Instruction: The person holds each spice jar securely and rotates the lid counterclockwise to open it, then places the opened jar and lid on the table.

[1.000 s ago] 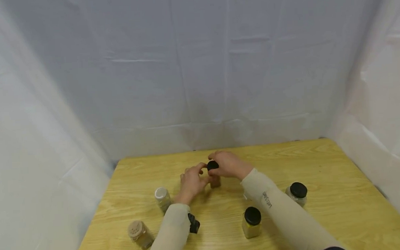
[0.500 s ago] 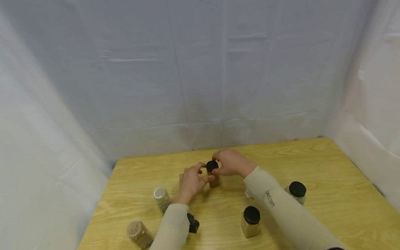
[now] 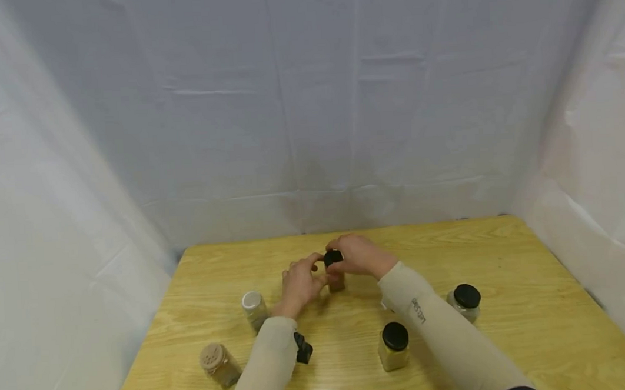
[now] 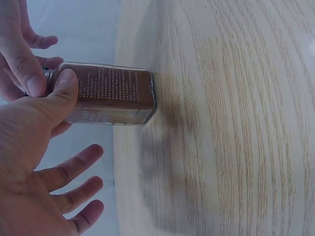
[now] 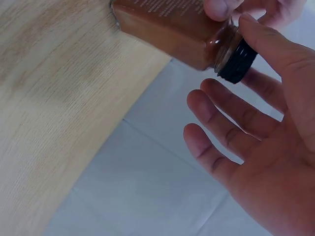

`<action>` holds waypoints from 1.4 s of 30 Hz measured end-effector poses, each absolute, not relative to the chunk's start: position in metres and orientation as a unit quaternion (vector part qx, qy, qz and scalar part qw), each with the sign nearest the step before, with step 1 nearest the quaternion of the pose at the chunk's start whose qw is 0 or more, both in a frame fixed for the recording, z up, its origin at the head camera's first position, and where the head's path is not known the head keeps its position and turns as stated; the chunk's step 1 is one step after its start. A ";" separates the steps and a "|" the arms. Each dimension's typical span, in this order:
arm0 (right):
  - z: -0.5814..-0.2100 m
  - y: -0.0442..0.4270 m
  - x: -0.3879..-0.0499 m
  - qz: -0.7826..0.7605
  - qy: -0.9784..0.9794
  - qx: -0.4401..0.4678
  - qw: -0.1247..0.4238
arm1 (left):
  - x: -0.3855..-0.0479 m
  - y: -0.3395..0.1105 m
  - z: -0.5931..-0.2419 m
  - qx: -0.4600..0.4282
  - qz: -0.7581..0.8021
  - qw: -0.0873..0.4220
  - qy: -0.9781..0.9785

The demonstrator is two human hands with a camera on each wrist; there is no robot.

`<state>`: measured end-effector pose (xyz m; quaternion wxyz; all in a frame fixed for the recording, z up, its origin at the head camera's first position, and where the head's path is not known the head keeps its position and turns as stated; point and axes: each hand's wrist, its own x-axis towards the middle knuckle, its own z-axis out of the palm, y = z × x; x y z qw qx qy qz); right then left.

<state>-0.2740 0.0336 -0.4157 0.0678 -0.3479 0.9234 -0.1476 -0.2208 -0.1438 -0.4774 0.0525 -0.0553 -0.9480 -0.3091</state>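
A square glass spice jar (image 3: 336, 282) of reddish-brown powder stands upright near the back middle of the table, its base at the wood. My left hand (image 3: 299, 285) pinches its upper body between thumb and index finger, the other fingers spread apart, as the left wrist view shows. Printed lettering covers the jar's side (image 4: 108, 91). From the right, my right hand (image 3: 360, 256) pinches the black screw cap (image 5: 238, 61) with thumb and index finger. Its remaining fingers extend loosely beside the cap. The cap sits on the jar's threaded neck, some thread showing below it.
Left of my left forearm stand a white-capped jar (image 3: 255, 313) and a shaker with a tan perforated lid (image 3: 212, 357). Two black-lidded jars, one yellowish (image 3: 393, 356) and one clear (image 3: 463, 311), flank my right forearm. White sheeting (image 3: 309, 130) surrounds the table (image 3: 529, 278).
Half a second ago my right hand had drawn slightly to the right on the cap; now its fingers reach farther round it again. The left hand and jar stay in place.
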 end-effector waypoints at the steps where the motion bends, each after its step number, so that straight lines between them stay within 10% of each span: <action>1: -0.416 0.034 -0.274 -0.148 0.924 -0.345 0.070 | -0.220 -0.144 -0.477 -0.055 -0.307 0.052 -0.949; 42: -0.415 0.036 -0.274 -0.141 0.941 -0.304 0.036 | -0.220 -0.145 -0.478 -0.053 -0.313 0.048 -0.947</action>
